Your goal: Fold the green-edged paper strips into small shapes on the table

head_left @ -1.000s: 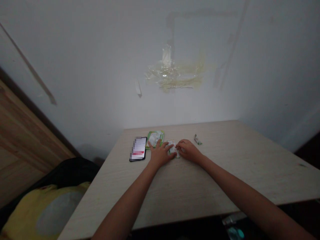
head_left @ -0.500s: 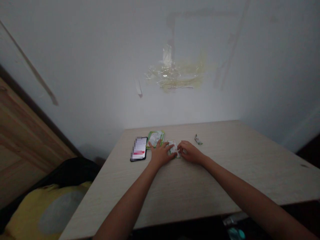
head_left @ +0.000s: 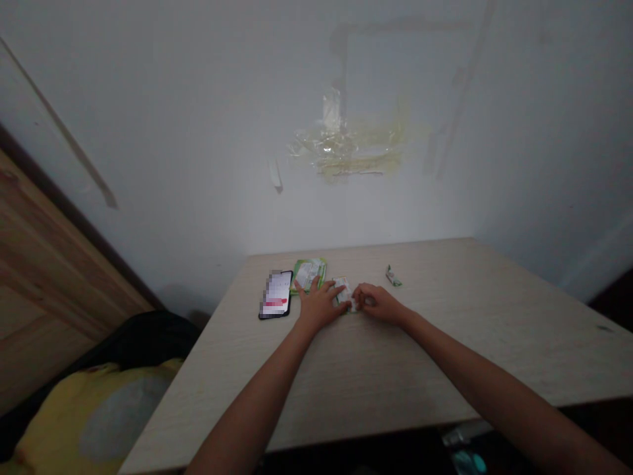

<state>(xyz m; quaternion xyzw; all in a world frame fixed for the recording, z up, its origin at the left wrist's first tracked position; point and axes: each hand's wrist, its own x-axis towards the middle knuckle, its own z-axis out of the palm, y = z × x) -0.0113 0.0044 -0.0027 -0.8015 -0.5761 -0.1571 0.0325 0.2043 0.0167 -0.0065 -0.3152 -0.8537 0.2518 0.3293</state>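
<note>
A small white-and-green packet (head_left: 342, 287) lies flat on the table between my hands. My left hand (head_left: 317, 303) rests on it with fingers spread, thumb and fingertips pressing its left and lower parts. At the packet's right edge, my right hand (head_left: 376, 303) is closed, its thumb and fingers pinched together there; the exact grip is too small to see clearly. Behind my left hand's fingertips lies a larger green-and-white packet (head_left: 309, 272). To the left of that hand is a phone (head_left: 277, 295) with its screen lit.
A small crumpled green-and-white wrapper (head_left: 393, 276) lies beyond my right hand. The pale wooden table (head_left: 445, 277) meets a wall (head_left: 208, 132) marked with old tape. Beside the table on the left are a yellow-and-grey cushion-like thing (head_left: 59, 409) and a wooden panel (head_left: 39, 264).
Both hands stay at the small packet in nearly the same pose. My right hand has shifted very slightly at the packet's right edge.
</note>
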